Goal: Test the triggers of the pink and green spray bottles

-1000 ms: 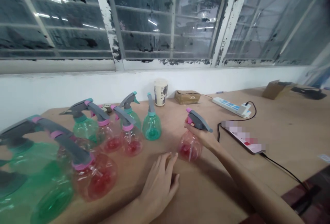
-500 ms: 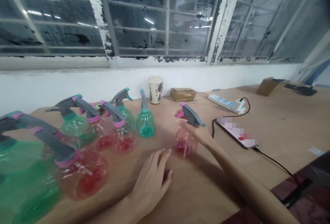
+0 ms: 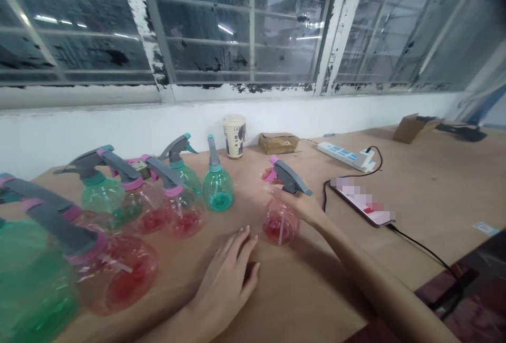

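Observation:
My right hand (image 3: 292, 201) is wrapped round the neck of a red see-through spray bottle (image 3: 279, 227) with a grey and pink trigger head. That bottle stands upright on the table, its nozzle towards the window. Left of it, my left hand (image 3: 227, 274) lies on the tabletop, fingers stretched out and holding nothing. A green spray bottle (image 3: 219, 190) stands beyond my left hand. Another red spray bottle (image 3: 184, 214) is beside that one, and a larger-looking red one (image 3: 118, 274) sits nearer me on the left.
Several more green and red spray bottles crowd the left side. A paper cup (image 3: 234, 137) and a brown cardboard box (image 3: 279, 143) stand by the wall. To the right lie a white power strip (image 3: 343, 156), a phone (image 3: 361, 201) on a black cable, and an open carton (image 3: 413, 128).
The view has turned slightly right, so the bottles sit further left in it. My right hand keeps its hold on the red bottle, and my left hand stays flat on the table.

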`<control>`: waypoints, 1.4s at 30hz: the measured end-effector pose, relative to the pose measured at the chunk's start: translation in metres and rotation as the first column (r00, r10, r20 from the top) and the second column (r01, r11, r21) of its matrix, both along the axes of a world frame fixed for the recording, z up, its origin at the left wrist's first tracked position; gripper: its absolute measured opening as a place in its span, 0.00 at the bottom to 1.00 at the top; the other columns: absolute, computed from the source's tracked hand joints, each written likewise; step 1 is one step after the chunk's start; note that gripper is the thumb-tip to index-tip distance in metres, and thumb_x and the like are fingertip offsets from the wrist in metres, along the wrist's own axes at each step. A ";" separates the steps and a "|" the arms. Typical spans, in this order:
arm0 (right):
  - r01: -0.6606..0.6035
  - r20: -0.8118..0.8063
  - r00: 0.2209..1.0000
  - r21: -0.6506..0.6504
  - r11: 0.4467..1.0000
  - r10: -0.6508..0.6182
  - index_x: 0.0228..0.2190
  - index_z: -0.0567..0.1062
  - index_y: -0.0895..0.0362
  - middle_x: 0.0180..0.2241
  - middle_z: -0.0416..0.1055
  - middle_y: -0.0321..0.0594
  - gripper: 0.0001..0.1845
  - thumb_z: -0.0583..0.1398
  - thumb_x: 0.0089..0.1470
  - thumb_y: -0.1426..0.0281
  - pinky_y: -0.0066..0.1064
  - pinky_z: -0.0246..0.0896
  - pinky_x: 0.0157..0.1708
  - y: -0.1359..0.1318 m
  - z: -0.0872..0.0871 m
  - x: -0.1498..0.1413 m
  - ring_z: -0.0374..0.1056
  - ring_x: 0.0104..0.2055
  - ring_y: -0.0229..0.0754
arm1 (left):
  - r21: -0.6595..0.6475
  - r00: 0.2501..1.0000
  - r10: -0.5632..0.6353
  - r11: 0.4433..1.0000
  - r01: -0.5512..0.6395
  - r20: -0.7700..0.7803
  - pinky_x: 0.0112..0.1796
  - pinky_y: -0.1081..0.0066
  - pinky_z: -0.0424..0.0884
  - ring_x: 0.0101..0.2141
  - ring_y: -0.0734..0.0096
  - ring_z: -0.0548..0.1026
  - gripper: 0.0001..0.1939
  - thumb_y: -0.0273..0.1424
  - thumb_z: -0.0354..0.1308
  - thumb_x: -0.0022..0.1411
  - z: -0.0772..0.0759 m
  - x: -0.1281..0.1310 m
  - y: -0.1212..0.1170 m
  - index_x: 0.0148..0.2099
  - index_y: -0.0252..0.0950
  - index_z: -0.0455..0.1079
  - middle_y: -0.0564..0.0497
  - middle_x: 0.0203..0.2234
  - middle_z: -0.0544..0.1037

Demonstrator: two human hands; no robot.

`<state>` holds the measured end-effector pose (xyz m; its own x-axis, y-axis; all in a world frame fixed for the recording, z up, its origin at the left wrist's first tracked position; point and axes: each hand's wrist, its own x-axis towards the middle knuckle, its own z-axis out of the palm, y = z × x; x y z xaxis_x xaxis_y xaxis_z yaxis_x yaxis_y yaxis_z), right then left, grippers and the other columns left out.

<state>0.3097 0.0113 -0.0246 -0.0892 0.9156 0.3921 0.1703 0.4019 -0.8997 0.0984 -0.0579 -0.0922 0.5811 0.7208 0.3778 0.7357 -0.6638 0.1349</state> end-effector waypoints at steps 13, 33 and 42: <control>0.003 -0.022 1.000 -0.015 1.000 -0.003 0.38 0.74 0.52 0.39 0.74 0.40 0.16 0.65 0.46 0.60 0.37 0.65 0.45 0.000 -0.003 0.001 0.69 0.45 0.45 | 0.002 0.997 -0.039 0.999 0.039 -0.061 0.50 0.54 0.69 0.55 0.55 0.67 0.17 0.30 0.50 0.62 0.005 0.002 0.001 0.53 0.34 0.67 0.42 0.53 0.70; 0.024 -0.133 0.991 -0.012 1.000 -0.025 0.43 0.74 0.50 0.38 0.76 0.38 0.21 0.64 0.47 0.58 0.42 0.60 0.51 0.003 0.000 0.009 0.70 0.46 0.46 | 0.004 0.996 -0.043 0.999 0.044 -0.078 0.50 0.56 0.69 0.55 0.57 0.66 0.17 0.30 0.49 0.63 0.008 0.002 0.000 0.53 0.35 0.66 0.43 0.54 0.70; 0.030 -0.131 0.991 0.045 0.999 -0.024 0.51 0.69 0.48 0.42 0.75 0.39 0.29 0.64 0.46 0.57 0.42 0.62 0.50 0.001 -0.002 0.004 0.72 0.43 0.45 | 0.001 0.995 -0.043 0.999 0.043 -0.087 0.50 0.54 0.69 0.55 0.55 0.66 0.17 0.29 0.49 0.63 0.008 0.003 0.000 0.54 0.33 0.66 0.41 0.54 0.69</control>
<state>0.3134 0.0125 -0.0264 -0.0104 0.8971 0.4416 0.0643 0.4414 -0.8950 0.1017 -0.0577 -0.0844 0.6420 0.6938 0.3264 0.7155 -0.6951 0.0701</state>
